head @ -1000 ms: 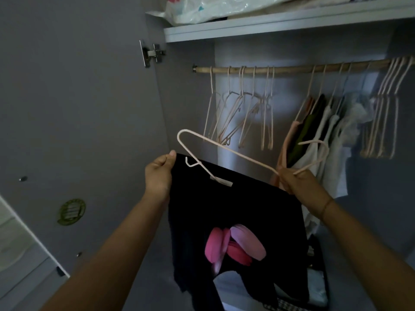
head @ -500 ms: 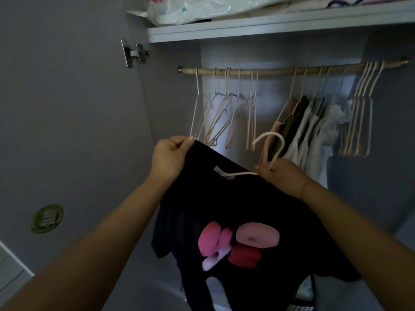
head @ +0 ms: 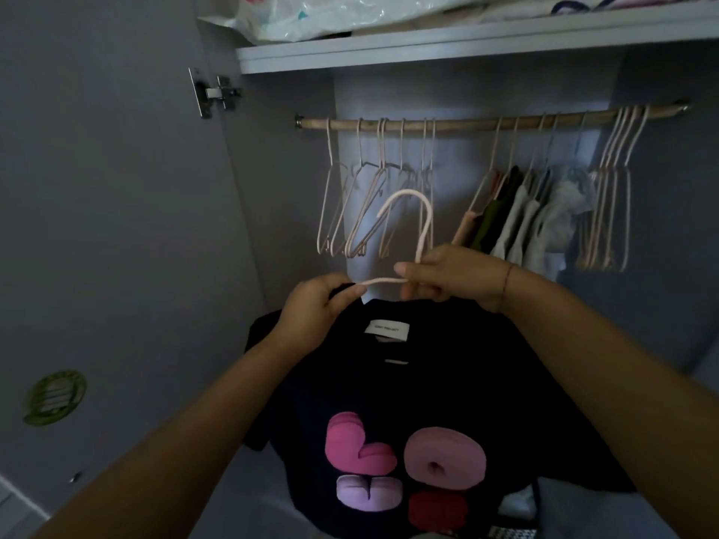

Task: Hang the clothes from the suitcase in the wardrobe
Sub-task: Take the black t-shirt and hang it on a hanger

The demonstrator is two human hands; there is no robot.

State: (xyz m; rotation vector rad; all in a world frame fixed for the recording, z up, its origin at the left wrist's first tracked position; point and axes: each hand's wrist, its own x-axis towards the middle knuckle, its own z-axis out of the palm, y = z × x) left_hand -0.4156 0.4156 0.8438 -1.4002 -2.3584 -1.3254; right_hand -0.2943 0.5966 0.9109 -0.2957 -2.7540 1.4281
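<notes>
collar of the black t-shirt (head: pixel 428 383) sits near the centre of the head view, pinched by the curled fingers of the left hand (head: pixel 315 305) together with one arm of the pink hanger (head: pixel 408 192). the right hand (head: pixel 451 278), at 1 o'clock of the left, grips the hanger below its hook. the hanger's far arm seems tucked inside the neck, though the dim light hides it. the rail (head: pixel 486 120) runs above at 12 o'clock, with empty hangers (head: pixel 365 212) just beyond the hook and hung clothes (head: pixel 521 215) at 2 o'clock.

shirt (head: pixel 428 383): black, pink/lilac/red letters | hanger (head: pixel 422 219): pale pink | rod (head: pixel 467 121): wood-tan
</notes>
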